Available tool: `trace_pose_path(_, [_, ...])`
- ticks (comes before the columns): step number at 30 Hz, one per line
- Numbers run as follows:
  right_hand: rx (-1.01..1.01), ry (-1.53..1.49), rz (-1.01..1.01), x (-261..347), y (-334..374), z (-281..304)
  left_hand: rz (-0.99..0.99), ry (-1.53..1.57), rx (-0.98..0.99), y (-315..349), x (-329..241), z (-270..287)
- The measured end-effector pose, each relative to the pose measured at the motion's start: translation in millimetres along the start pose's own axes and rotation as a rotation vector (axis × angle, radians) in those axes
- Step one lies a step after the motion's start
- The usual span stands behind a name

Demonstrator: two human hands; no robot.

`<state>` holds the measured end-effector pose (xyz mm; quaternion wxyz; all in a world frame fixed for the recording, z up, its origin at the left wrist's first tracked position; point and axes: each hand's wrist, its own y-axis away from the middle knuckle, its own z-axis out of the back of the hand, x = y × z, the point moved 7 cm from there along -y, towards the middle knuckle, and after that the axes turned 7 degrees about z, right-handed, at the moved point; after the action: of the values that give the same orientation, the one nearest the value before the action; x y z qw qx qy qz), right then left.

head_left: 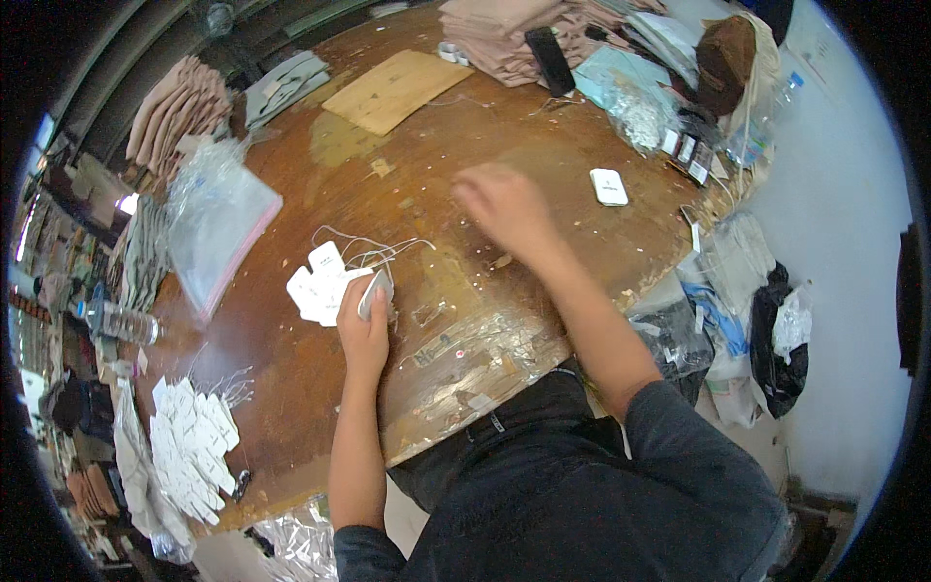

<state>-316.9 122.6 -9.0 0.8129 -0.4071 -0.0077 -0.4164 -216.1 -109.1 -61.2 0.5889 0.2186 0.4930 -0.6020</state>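
My left hand (364, 330) is closed around a small stack of white hang tags (376, 293), held edge-up above the wooden table. Right beside it lies a loose heap of white hang tags (315, 291). Thin white strings (373, 250) trail from this heap across the wood. Over the middle of the table is my right hand (504, 209), its fingers bent and smeared by motion; whether it holds anything does not show. A neat stack of white tags (609, 187) sits by itself farther right.
At the near left is a big pile of white tags (194, 448) with strings. Clear plastic bags (223, 228), a plastic bottle (126, 323) and folded pink garments (179, 116) line the left. Brown cardboard (396, 92), a black phone (550, 60) and more garments (495, 39) lie at the back.
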Motion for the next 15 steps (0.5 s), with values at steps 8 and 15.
trace_pose_path(8, [-0.058, 0.763, -0.391, -218, 38, 118, -0.017, -0.045, 0.066, -1, 1, -13])
trace_pose_path(15, [0.295, 0.813, -0.55, -310, 56, 113, 0.008, 0.032, 0.032, -6, 6, -9])
